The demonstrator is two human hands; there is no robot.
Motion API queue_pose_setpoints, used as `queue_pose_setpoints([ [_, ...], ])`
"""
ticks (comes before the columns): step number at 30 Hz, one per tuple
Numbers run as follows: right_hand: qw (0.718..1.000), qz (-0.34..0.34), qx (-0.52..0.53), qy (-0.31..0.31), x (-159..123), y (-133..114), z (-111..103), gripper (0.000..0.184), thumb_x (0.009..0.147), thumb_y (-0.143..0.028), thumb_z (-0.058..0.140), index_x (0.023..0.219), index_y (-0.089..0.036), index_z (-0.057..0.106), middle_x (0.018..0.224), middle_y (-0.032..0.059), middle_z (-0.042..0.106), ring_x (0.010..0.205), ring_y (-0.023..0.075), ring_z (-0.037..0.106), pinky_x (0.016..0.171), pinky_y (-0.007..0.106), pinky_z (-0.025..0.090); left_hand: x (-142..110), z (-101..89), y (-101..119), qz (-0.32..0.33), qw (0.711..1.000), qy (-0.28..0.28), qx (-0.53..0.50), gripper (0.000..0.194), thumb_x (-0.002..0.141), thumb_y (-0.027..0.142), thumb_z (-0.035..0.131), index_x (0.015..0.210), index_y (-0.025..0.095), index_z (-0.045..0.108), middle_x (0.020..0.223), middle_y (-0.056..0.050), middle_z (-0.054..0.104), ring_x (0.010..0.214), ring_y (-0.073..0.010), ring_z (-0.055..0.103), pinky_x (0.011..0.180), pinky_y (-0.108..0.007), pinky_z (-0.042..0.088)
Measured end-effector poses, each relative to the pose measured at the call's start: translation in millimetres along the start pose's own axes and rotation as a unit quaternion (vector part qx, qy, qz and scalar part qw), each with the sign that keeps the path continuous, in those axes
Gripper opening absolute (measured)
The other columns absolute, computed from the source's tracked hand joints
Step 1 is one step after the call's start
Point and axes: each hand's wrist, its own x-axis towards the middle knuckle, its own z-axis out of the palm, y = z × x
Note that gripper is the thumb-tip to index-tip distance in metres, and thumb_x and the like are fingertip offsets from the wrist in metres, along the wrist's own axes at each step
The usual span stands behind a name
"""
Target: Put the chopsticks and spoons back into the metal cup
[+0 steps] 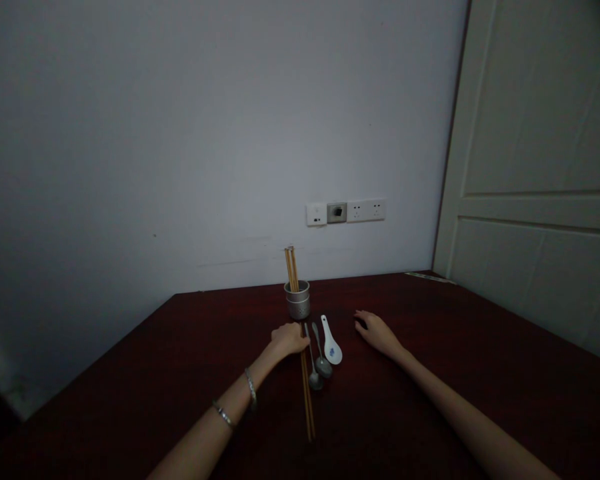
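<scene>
My left hand (287, 339) is closed near the upper end of a pair of wooden chopsticks (307, 400), whose lower ends point toward me over the table. Just right of them lie a small long-handled metal spoon (315, 381), a larger metal spoon (323, 367) and a white ceramic spoon (333, 352) with a blue mark. Behind the left hand stands a metal utensil holder (298, 306) with several wooden chopsticks (292, 269) upright in it. My right hand (379, 333) rests on the table right of the ceramic spoon, fingers apart and holding nothing.
The dark red table (220, 327) reaches back to a pale wall (205, 147). Wall sockets (365, 211) and a switch panel (337, 213) sit above its back edge. A white panelled door (540, 153) stands at the right, near a thin strip (430, 277) on the table.
</scene>
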Motion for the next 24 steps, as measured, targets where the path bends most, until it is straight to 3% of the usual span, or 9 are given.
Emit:
queue_pose_setpoints([
  [3, 1.000, 0.002, 0.016, 0.006, -0.3, 0.2, 0.2, 0.035, 0.078, -0.024, 0.046, 0.108, -0.011, 0.059, 0.118, 0.0141, 0.055, 0.113, 0.0235, 0.048, 0.097, 0.034, 0.034, -1.9, 0.3, 3.4, 0.004, 0.998, 0.001, 0.062, 0.026, 0.070, 0.037, 0.052, 0.084, 0.019, 0.065, 0.090, -0.014, 0.066, 0.085, -0.0298, 0.061, 0.071, -0.037, 0.045],
  [9, 1.000, 0.002, 0.024, 0.009, -2.2, -2.4, -1.7, 0.034, 0.077, -0.024, 0.047, 0.107, -0.012, 0.060, 0.118, 0.0140, 0.055, 0.112, 0.0241, 0.048, 0.097, 0.034, 0.033, -3.4, 1.4, 2.8, 0.000, 0.999, 0.010, 0.048, 0.025, 0.070, 0.035, 0.052, 0.085, 0.021, 0.065, 0.088, -0.011, 0.067, 0.082, -0.0251, 0.062, 0.069, -0.031, 0.044],
  [16, 1.000, -0.008, -0.017, 0.008, -2.9, -5.7, -3.5, 0.035, 0.079, -0.024, 0.044, 0.106, -0.010, 0.060, 0.117, 0.0154, 0.056, 0.111, 0.0239, 0.049, 0.096, 0.033, 0.034, -3.5, 3.9, 1.5, -0.002, 0.999, 0.016, 0.043, 0.027, 0.069, 0.037, 0.051, 0.081, 0.018, 0.066, 0.086, -0.013, 0.067, 0.080, -0.0259, 0.062, 0.063, -0.028, 0.045],
  [20, 1.000, -0.004, -0.027, 0.009, -3.8, -8.9, -4.9, 0.036, 0.079, -0.025, 0.043, 0.107, -0.010, 0.060, 0.117, 0.0146, 0.056, 0.112, 0.0235, 0.049, 0.096, 0.033, 0.034, -3.5, -8.7, 2.3, -0.020, 0.999, 0.034, 0.028, 0.029, 0.068, 0.038, 0.052, 0.078, 0.015, 0.066, 0.082, -0.014, 0.066, 0.076, -0.0238, 0.063, 0.058, -0.024, 0.043],
  [24, 1.000, 0.006, -0.009, 0.018, -4.8, -8.5, -4.7, 0.035, 0.078, -0.025, 0.045, 0.106, -0.013, 0.061, 0.115, 0.0128, 0.057, 0.110, 0.0233, 0.050, 0.096, 0.033, 0.035, -5.3, -34.6, 8.6, 0.009, 0.996, 0.087, 0.021, 0.024, 0.068, 0.032, 0.051, 0.071, 0.014, 0.065, 0.074, -0.011, 0.066, 0.067, -0.0197, 0.062, 0.053, -0.022, 0.037],
])
